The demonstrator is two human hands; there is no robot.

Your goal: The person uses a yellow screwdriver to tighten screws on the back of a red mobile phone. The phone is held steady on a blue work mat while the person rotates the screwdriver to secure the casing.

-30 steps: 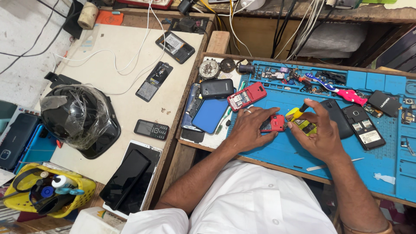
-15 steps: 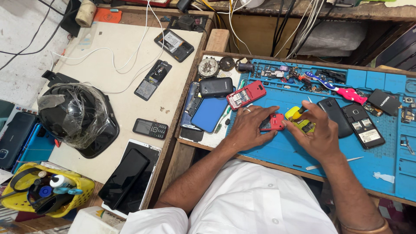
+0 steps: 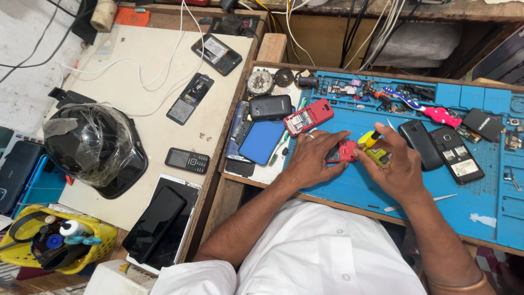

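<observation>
1. The left hand (image 3: 310,160) lies flat on the blue work mat (image 3: 349,188), fingers spread, pinning the small red phone (image 3: 342,151) against the mat. The hand presses on the phone rather than closing around it.
2. The right hand (image 3: 397,166) is closed on the yellow-handled screwdriver (image 3: 373,143). The tool tilts so that its tip points at the right end of the red phone.
3. Change since half a second ago: both hands sit in nearly the same place. The screwdriver handle is angled closer to the phone edge, and the left fingers keep their spread.
4. Judgement: the work on the red phone is under way at one point of the casing; the small shift suggests fine turning or prying, not a change of tool.
5. Surroundings: an open red phone shell (image 3: 308,116) lies just beyond the left hand. Two black phones (image 3: 418,143) lie right of the right hand. A wrapped helmet (image 3: 93,147) rests on the side table (image 3: 147,76).
</observation>
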